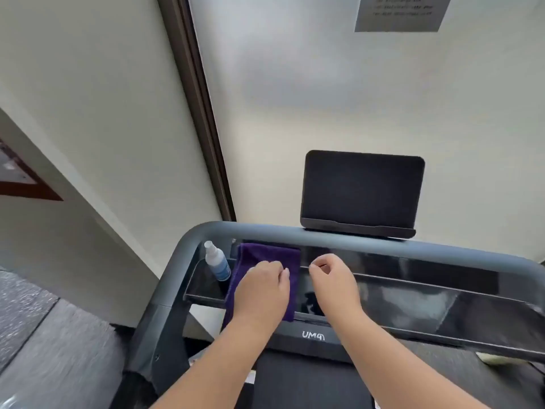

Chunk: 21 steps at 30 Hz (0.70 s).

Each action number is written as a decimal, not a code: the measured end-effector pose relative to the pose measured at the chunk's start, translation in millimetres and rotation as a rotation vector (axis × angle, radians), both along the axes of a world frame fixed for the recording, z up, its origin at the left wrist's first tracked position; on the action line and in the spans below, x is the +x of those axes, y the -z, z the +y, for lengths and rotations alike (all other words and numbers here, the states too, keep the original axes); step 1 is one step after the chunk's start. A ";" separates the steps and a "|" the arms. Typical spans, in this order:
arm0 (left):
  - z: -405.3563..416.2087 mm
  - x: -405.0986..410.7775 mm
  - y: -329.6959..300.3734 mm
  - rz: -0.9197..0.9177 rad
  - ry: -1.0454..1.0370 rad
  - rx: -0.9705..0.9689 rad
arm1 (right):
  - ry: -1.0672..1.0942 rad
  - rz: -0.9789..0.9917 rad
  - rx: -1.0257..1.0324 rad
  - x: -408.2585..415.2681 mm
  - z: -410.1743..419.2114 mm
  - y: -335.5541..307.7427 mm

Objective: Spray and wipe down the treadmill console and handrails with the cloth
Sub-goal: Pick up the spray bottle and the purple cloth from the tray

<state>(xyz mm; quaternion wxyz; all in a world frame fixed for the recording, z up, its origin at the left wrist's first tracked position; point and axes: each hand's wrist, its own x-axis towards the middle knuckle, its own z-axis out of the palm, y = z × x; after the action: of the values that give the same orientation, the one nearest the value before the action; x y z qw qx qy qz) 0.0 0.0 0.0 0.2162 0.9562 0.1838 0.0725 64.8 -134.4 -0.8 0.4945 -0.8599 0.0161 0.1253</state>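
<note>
A folded purple cloth (pixel 269 256) lies on the left part of the glossy black treadmill console (pixel 413 293). My left hand (pixel 262 287) rests flat on top of the cloth, fingers together. Just right of the cloth, my right hand (pixel 331 280) hovers over the console with its fingers loosely curled and nothing in it. A small spray bottle (pixel 217 262) with a white nozzle and blue label stands upright in the console's left tray, touching the cloth's left edge. The grey handrail (pixel 295 233) curves around the console's top and left side.
A dark tablet holder or screen (pixel 362 190) stands on the rail behind the console. The treadmill belt (pixel 306 382) runs below between my forearms. A pale wall with a dark door frame (pixel 200 113) rises ahead; grey carpet (pixel 44 343) lies to the left.
</note>
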 end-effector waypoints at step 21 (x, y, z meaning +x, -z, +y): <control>60.1 5.2 67.3 0.077 0.243 0.003 | 0.071 0.260 0.091 7.8 80.2 39.1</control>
<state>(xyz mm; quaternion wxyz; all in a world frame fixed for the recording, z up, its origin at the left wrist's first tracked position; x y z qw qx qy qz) 5.2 60.1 -67.3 0.2148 0.9738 0.0746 0.0094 72.7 -54.2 -39.9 0.5308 -0.8121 0.1045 0.2186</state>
